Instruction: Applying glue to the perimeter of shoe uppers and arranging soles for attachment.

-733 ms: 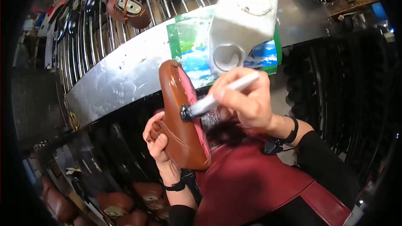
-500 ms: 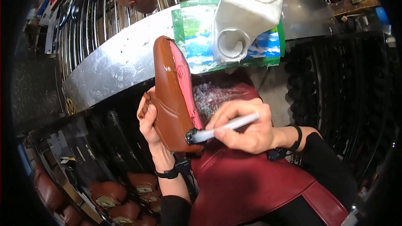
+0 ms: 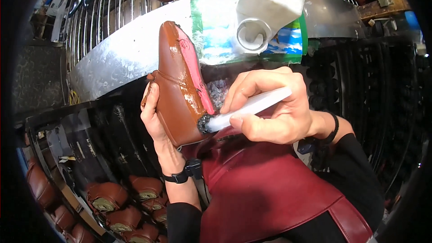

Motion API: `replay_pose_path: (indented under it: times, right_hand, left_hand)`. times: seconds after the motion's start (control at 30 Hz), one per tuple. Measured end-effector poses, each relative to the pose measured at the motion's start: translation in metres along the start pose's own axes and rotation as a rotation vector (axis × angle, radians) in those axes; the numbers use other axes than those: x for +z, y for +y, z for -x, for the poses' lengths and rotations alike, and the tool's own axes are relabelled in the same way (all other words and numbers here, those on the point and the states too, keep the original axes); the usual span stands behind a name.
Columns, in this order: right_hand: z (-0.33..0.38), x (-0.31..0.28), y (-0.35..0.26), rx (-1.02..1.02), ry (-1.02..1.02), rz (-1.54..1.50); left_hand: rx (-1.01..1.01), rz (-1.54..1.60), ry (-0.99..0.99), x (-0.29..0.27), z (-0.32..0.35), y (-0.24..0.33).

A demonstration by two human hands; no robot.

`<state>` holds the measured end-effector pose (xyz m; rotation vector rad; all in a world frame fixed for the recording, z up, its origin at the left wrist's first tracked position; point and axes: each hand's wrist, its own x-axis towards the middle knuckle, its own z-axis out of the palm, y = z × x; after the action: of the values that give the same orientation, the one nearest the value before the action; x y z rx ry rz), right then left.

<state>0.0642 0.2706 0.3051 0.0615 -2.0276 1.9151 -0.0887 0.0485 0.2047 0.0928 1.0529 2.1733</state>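
"Why is the left hand (image 3: 153, 111) gripping the brown leather shoe (image 3: 174, 93) left of centre?"

"It is apparently presenting its right side to the white-handled, black-tipped brush (image 3: 250, 108) the right hand (image 3: 288, 116) is pinching."

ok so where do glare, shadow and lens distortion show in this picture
Head view: glare whitens part of the metal ledge, and glossy highlights streak the brown shoe; head view: a soft shadow darkens the red apron; head view: the ledge bows, likely from the fisheye, and the corners go black.
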Motion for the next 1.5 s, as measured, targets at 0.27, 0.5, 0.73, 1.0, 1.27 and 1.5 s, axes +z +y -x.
replay_pose_path:
  times: [0.27, 0.5, 0.73, 1.0, 1.27, 1.5]
  right_hand:
    - [-0.034, 0.004, -0.033, 0.183, 0.055, -0.258]
    - [-0.032, -0.015, -0.043, -0.047, -0.123, 0.030]
    - [-0.057, -0.024, -0.040, -0.154, -0.186, -0.107]
    - [-0.094, -0.058, 0.013, -0.073, -0.026, -0.044]
    - [-0.009, 0.002, -0.003, 0.252, 0.262, -0.528]
    - [-0.071, 0.006, -0.001, 0.185, 0.345, -0.357]
  left_hand:
    - [-0.040, 0.247, 0.045, 0.034, 0.000, 0.009]
    - [-0.037, 0.193, 0.060, 0.050, 0.008, 0.006]
    - [0.111, -0.291, 0.275, 0.041, 0.046, -0.012]
    - [0.318, -0.821, 0.474, 0.036, 0.019, -0.041]
    - [0.232, 0.068, 0.233, 0.059, 0.029, -0.001]
    - [0.267, -0.068, 0.130, 0.018, 0.015, 0.003]
